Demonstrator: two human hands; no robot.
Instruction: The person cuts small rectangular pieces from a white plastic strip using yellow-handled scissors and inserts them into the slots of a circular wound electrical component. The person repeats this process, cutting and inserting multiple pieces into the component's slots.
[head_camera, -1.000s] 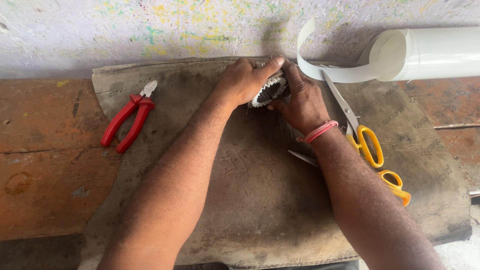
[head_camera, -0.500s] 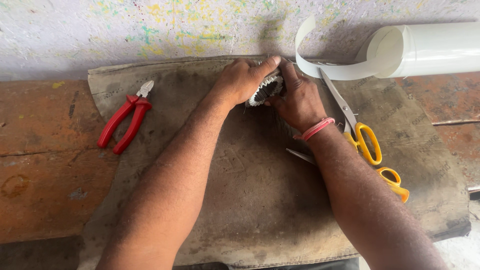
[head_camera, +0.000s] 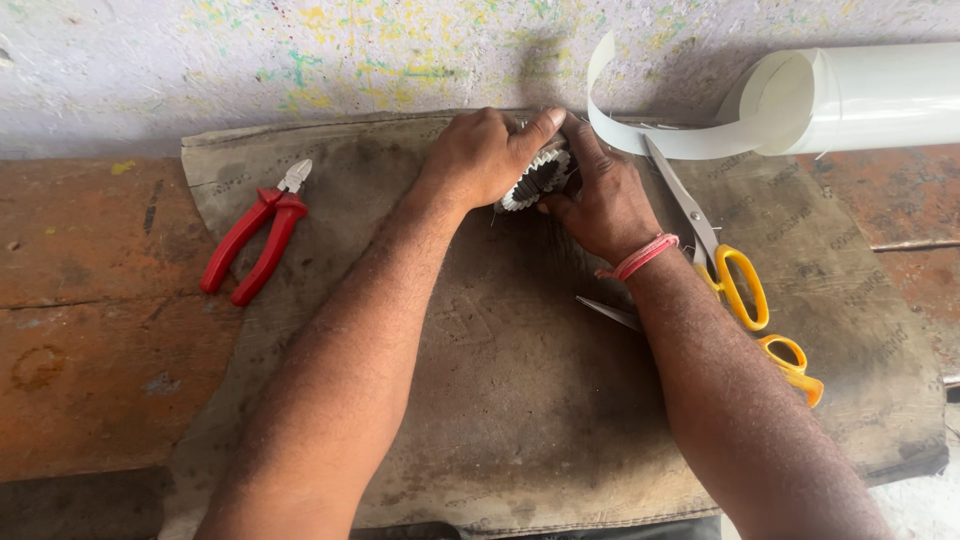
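Desk (head_camera: 90, 330): worn reddish-brown surface, running along a paint-flecked wall (head_camera: 200, 70); a stained grey-brown mat (head_camera: 500, 400) covers its middle.

Pliers (head_camera: 255, 235): red-handled, lying at the mat's left edge, jaws pointing toward the wall, well apart from both hands.

Left hand (head_camera: 480, 155): grip closed over the left side of the toothed round part, thumb laid across its top, fingers curled round its far side.

Toothed round part (head_camera: 538, 175): small, dark, with a ring of pale teeth; held between the two hands at the far edge of the mat, near the wall. Whether it rests on the mat or is lifted clear cannot be told. Most of it is hidden by the fingers.

Handling judgement: the part looks rigid and compact, probably metal and weighty for its size. The teeth appear thin and likely sharp or easily bent; best held by the outer rim from both sides, as now, not by the teeth.

Right hand (head_camera: 600, 200): grip closed on the part's right side, thumb pressing toward it; a red thread band (head_camera: 640, 257) on the wrist.

Scissors (head_camera: 735, 285): yellow-handled, open, lying just beside the right forearm; one blade passes under the arm.

White sheet roll (head_camera: 880, 95): lying at far right, a loose curled strip (head_camera: 640, 130) reaching toward the hands.
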